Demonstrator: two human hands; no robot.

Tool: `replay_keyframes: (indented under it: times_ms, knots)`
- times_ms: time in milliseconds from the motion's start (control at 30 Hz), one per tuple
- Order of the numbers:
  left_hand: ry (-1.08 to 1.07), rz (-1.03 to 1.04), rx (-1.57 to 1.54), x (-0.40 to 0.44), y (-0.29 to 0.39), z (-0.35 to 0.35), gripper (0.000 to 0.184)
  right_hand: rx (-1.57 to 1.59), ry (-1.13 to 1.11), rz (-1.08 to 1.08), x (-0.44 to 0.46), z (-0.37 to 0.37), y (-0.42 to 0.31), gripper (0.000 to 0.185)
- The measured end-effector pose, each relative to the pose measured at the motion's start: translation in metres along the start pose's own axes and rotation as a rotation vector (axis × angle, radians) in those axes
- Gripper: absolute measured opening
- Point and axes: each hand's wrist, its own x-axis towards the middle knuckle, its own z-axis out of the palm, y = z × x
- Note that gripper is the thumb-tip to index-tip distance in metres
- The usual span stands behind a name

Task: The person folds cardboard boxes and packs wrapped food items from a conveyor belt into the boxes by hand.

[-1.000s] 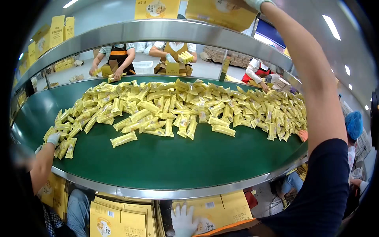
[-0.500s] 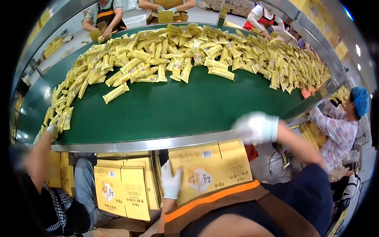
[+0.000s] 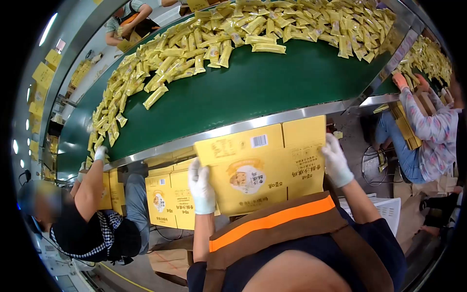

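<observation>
A flat, folded yellow cardboard box (image 3: 265,158) with printed lettering and a barcode is held up in front of my brown apron. My left hand (image 3: 201,189), in a white glove, grips its left edge with the thumb on the printed face. On the opposite edge, my white-gloved right hand (image 3: 336,161) has closed with its fingers partly hidden behind the cardboard. Beyond the box, the green table (image 3: 233,95) carries a big heap of yellow wrapped packets (image 3: 182,53).
A metal rim (image 3: 243,127) borders the table nearest me. Stacked flat boxes (image 3: 170,194) lie to my left, beside a seated co-worker (image 3: 104,219). Another co-worker (image 3: 433,131) handles packets at the right. A white crate (image 3: 389,211) stands behind my right arm.
My right hand has come down from over the table edge to the box's right edge. The box now sits higher, tilted up, with both hands on it. My view has swung round.
</observation>
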Motion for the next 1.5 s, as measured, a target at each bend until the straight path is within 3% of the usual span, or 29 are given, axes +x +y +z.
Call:
replay_keyframes:
  times_ms: [67,133,233,267,433,500,600,667,700,800,833,933,967,1067,1100,1200,1233,1267,1333,1400,1467,1500]
  knots:
    - [-0.118,0.135,-0.032,0.001,0.032,-0.003,0.067,-0.313,0.004,-0.193,-0.002,0.029,-0.046,0.061]
    - [-0.210,0.092,0.000,0.005,0.047,-0.006,0.057,-0.953,0.274,-0.898,0.006,0.073,-0.098,0.061]
    - [-0.377,-0.021,0.088,0.017,0.047,-0.020,0.049,-1.374,-0.040,-1.110,0.020,0.093,-0.121,0.062]
    - [-0.332,0.004,0.105,0.015,0.046,-0.018,0.048,-1.562,-0.153,-1.036,0.024,0.097,-0.109,0.055]
    - [-0.243,0.088,0.084,0.018,0.042,0.003,0.042,-1.493,-0.073,-1.304,0.025,0.095,-0.101,0.044]
    - [-0.246,0.090,0.099,0.019,0.042,0.003,0.041,-1.425,-0.122,-1.263,0.017,0.093,-0.099,0.037]
    - [-0.259,0.089,0.070,0.021,0.034,0.000,0.055,-1.317,-0.075,-1.202,0.022,0.098,-0.094,0.018]
    - [-0.219,0.143,0.031,0.024,0.037,0.018,0.068,-1.194,-0.066,-1.057,0.037,0.104,-0.103,0.021]
    - [-0.220,0.161,-0.030,0.024,0.038,0.020,0.074,-1.027,-0.042,-0.990,0.045,0.114,-0.104,0.030]
    - [-0.266,0.198,-0.302,0.026,0.042,0.017,0.087,-0.910,-0.394,-0.850,0.055,0.128,-0.127,0.028]
    - [-0.284,0.185,-0.187,0.022,0.056,0.028,0.090,-0.903,-0.543,-0.832,0.058,0.132,-0.134,0.027]
    - [-0.054,0.369,0.184,0.017,0.074,0.055,0.095,-0.831,-0.612,-0.897,0.057,0.145,-0.153,0.020]
    - [-0.025,0.333,0.205,0.021,0.074,0.051,0.094,-0.970,-0.487,-1.138,0.054,0.145,-0.150,0.014]
    - [-0.250,0.187,0.163,0.019,0.073,0.039,0.083,-0.852,-0.277,-0.960,0.052,0.136,-0.157,0.010]
    - [-0.278,0.279,0.066,0.022,0.071,0.050,0.077,-0.679,-0.416,-0.680,0.055,0.129,-0.150,0.010]
    - [-0.145,0.421,0.162,0.028,0.089,0.060,0.073,-0.846,-0.369,-1.048,0.043,0.138,-0.160,0.021]
    - [-0.223,0.410,0.131,0.023,0.098,0.052,0.068,-0.766,-0.186,-1.047,0.038,0.143,-0.166,0.019]
    - [-0.499,0.505,0.140,0.022,0.105,0.034,0.062,-0.910,0.030,-1.119,0.041,0.138,-0.168,0.018]
    - [-0.660,0.580,0.097,0.016,0.113,0.037,0.048,-1.065,0.161,-1.162,0.059,0.121,-0.157,0.016]
    - [-0.758,0.514,-0.021,0.016,0.105,0.039,0.062,-0.918,-0.002,-1.113,0.054,0.118,-0.150,0.013]
    - [-0.663,0.472,0.285,0.017,0.109,0.032,0.068,-0.740,-0.136,-1.068,0.045,0.118,-0.147,0.012]
    - [-0.678,0.446,0.263,0.018,0.103,0.028,0.068,-0.710,-0.175,-1.062,0.042,0.120,-0.146,0.010]
